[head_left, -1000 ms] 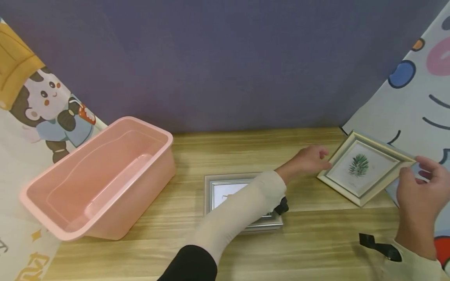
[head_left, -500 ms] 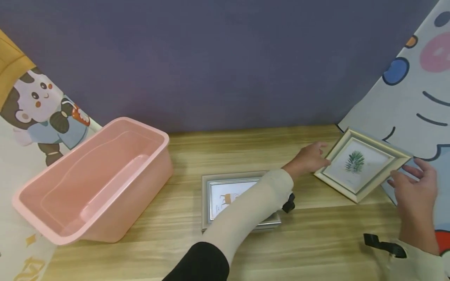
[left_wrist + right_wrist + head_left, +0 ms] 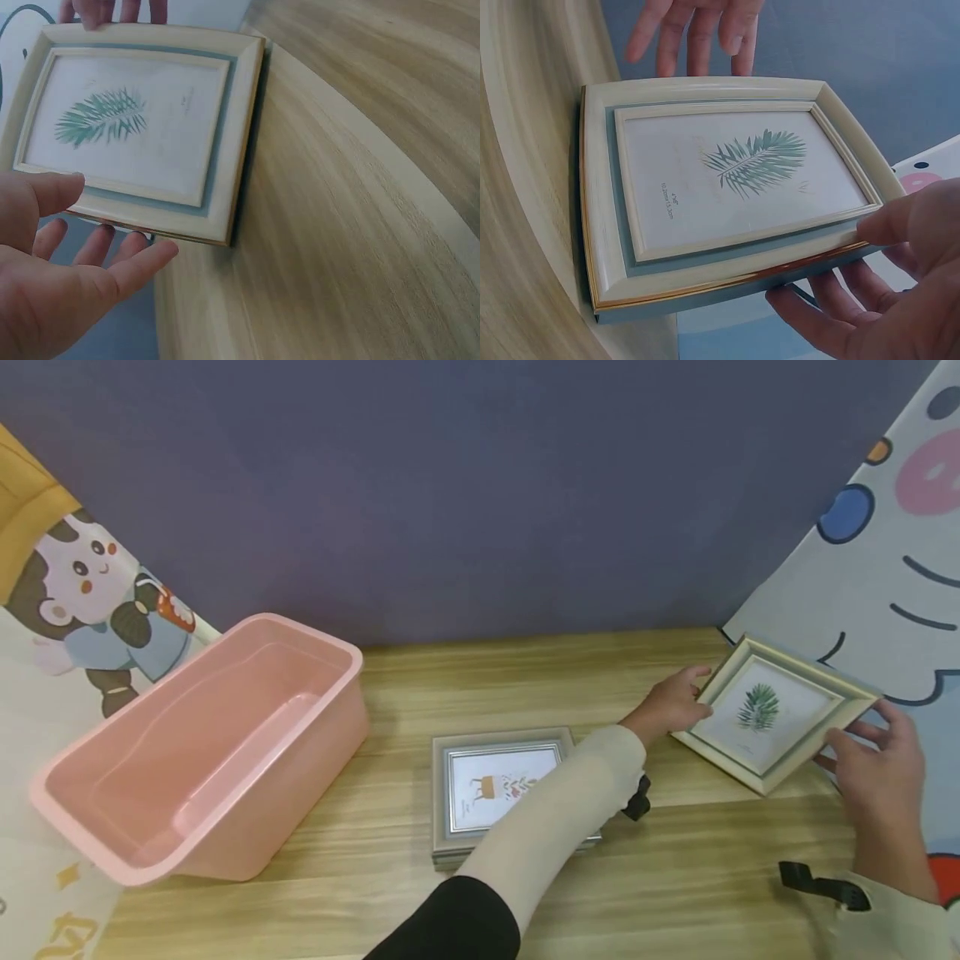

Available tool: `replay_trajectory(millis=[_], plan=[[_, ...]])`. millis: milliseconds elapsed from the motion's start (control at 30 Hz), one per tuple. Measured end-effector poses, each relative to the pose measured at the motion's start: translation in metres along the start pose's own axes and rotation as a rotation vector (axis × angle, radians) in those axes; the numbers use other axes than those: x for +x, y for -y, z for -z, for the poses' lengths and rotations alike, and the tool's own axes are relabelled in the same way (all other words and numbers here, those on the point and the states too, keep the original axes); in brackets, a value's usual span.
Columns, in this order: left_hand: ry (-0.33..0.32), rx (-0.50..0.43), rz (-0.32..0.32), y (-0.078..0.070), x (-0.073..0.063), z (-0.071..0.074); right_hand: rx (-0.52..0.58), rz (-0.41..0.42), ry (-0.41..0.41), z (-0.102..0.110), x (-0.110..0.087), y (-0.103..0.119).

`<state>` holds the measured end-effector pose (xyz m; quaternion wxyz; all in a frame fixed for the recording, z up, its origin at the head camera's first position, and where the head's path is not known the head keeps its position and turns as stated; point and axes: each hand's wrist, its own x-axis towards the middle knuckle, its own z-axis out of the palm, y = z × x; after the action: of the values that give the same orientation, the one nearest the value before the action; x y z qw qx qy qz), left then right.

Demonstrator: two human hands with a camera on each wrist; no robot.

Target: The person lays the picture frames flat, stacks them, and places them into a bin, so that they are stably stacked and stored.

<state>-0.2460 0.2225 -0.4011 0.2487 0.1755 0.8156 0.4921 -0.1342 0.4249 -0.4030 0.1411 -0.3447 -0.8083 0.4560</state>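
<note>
Wood tabletop (image 3: 450,685): right hand (image 3: 883,768) pinches one leaf-print frame (image 3: 772,717); left hand (image 3: 667,702) spread loose at its edge; one frame stack (image 3: 501,783), one bin (image 3: 303,781).

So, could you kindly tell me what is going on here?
A person holds a cream picture frame tilted at the right end of the table. The right-hand grip has it near a corner; the left-hand grip is open at the opposite side, and whether it touches is unclear. A stack of frames lies mid-table, partly behind the left sleeve, and a pink tub stands at left.
</note>
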Motion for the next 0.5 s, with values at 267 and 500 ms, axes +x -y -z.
replay_trajectory(millis=[267,500], plan=[[-0.097,0.082,-0.019,0.004,0.009,-0.01,0.029,0.082,0.013,0.002,-0.001,-0.006],[-0.161,0.051,0.005,0.004,0.013,-0.013,0.031,0.097,0.01,0.0,-0.001,-0.007]])
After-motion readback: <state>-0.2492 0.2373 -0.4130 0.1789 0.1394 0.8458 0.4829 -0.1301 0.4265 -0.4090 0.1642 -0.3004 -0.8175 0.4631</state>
